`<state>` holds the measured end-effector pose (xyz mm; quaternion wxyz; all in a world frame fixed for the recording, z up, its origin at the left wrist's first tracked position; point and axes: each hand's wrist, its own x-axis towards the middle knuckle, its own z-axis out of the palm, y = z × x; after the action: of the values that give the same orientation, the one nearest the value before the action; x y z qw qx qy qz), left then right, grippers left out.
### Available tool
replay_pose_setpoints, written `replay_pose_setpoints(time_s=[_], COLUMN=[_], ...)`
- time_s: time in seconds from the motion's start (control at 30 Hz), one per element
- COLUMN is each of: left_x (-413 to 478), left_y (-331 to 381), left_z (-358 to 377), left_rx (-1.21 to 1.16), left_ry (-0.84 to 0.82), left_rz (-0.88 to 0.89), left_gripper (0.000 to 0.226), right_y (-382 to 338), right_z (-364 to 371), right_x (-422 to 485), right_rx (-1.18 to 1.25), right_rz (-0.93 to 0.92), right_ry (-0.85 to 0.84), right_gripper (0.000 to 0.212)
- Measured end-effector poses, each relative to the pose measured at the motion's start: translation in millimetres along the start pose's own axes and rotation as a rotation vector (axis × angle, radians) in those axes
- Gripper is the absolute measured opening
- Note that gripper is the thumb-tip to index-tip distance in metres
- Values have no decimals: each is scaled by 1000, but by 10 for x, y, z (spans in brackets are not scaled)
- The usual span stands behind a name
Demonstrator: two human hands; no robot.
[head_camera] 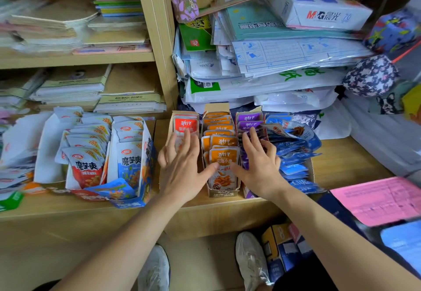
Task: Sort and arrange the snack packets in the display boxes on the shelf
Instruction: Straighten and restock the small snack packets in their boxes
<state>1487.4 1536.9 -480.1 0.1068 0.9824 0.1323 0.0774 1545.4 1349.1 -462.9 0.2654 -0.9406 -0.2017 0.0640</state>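
Snack packets (pixel 224 141) in orange stand in a row inside a narrow box (pixel 222 193) on the shelf (pixel 346 163), between the two hands. The left hand (pixel 180 165) lies open at 9 o'clock of that row. Its fingers are spread and nearly straight over the red packets (pixel 185 123), and its thumb touches the front orange packet. It grips nothing. The right hand (pixel 259 165) mirrors it at 3 o'clock, with its fingers fanned over the purple packets (pixel 249 117) and its thumb tip on the same front packet. It too holds nothing.

Just beyond the right hand, at 3 o'clock, blue packets (pixel 296 151) lean in a loose, crowded fan. Further out at 9 o'clock, white packets (pixel 86 145) fill two torn cartons (pixel 45 154), with a few lying flat in front. At 12 o'clock a tall pile of paper and plastic sleeves (pixel 273 63) rests behind the rows. A pink sheet (pixel 376 199) lies at 4 o'clock. White shoes (pixel 250 261) show on the floor at 6 o'clock.
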Motion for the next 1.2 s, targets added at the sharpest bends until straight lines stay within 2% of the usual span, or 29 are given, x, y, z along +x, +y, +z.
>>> replay_pose_setpoints(time_s=[0.17, 0.27, 0.43, 0.63, 0.87, 1.1, 1.2], left_x=[16, 53, 106, 195, 193, 70, -19], left_y=[3, -52, -55, -74, -146, -195, -213], left_z=[20, -8, -45, 8, 19, 98, 86], left_rx=[-38, -30, -46, -25, 11, 124, 97], left_ry=[-11, 22, 51, 18, 50, 143, 226], left_rz=[80, 78, 116, 269, 249, 250, 275], left_gripper=[84, 81, 96, 84, 100, 85, 70], right_y=[22, 46, -2, -140, -102, -131, -98], right_z=[51, 4, -34, 58, -1, -4, 45], right_x=[9, 33, 67, 159, 290, 306, 270], right_rx=[-103, -140, -220, -332, -380, -443, -453], right_rz=[-53, -64, -133, -276, -311, -401, -445], right_ry=[-74, -40, 108, -9, 38, 54, -24], right_gripper=[81, 79, 88, 77, 77, 77, 77])
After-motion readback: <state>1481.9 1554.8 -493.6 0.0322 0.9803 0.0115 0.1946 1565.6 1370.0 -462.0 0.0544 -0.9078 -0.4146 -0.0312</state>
